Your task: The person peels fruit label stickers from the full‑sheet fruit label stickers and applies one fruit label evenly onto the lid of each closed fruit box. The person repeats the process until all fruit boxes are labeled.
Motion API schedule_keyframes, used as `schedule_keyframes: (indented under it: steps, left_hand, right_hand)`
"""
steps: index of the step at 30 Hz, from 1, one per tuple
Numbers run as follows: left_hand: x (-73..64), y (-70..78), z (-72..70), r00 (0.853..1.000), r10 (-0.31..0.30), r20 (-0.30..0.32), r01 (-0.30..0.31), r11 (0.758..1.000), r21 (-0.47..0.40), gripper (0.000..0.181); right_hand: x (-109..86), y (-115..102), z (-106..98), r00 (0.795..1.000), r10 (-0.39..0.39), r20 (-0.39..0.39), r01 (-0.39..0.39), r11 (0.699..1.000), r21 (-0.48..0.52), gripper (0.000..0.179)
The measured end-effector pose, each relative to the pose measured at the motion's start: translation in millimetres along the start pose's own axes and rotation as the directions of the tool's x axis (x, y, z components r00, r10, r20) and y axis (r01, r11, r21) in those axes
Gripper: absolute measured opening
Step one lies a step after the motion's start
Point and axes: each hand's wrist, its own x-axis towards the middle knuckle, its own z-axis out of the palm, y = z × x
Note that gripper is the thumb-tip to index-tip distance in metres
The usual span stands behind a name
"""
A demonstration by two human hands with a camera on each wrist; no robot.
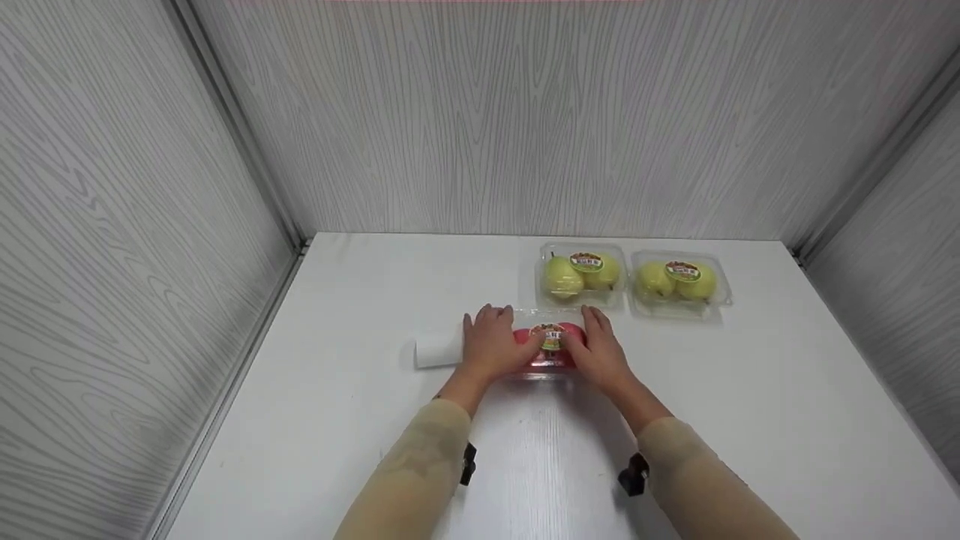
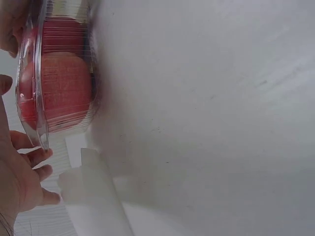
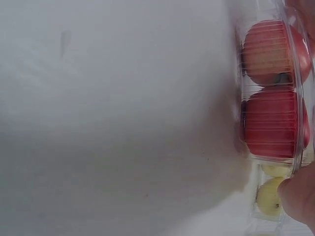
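Note:
A clear plastic clamshell box [image 1: 546, 375] of red apples [image 1: 523, 339] lies lengthwise before me, with an oval label on its lid. My left hand [image 1: 495, 346] holds the box's left end, its thumb over the lid and its fingers at the side. From the right end, my right hand [image 1: 600, 352] grips it the same way, thumb beside the label. In the left wrist view, the fingers [image 2: 38, 156] of the left hand are right at the rim. Two apples [image 3: 270, 123] show through the ribbed wall in the right wrist view.
Behind the apple box stand two clear boxes of yellow-green pears, one left [image 1: 583, 298] and one right [image 1: 679, 307]. A white roll [image 1: 436, 351] lies beside my left hand. Grey wood-patterned panels [image 1: 525, 120] enclose the white table [image 1: 360, 300] at the back and sides.

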Motion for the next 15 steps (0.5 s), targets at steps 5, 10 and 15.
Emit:
schedule_keyframes:
  steps: [5,10,15]
  left_hand:
    - [-7.6,-0.9,-1.5,0.999,0.042,0.003,-0.043,0.994,0.100,0.105]
    - [-20.0,1.6,-9.3,0.991,0.131,-0.016,-0.124,0.964,0.237,0.107]
    - [-35.8,5.6,-13.4,0.980,0.199,-0.015,-0.180,0.917,0.357,0.094]
  right_hand:
    - [-7.2,0.4,-8.7,0.997,-0.078,0.015,0.079,0.993,-0.090,0.081]
    - [-18.5,0.5,-18.1,0.985,-0.174,0.001,0.170,0.961,-0.216,0.083]
    - [-33.4,4.2,-24.1,0.966,-0.257,-0.016,0.239,0.918,-0.317,0.082]
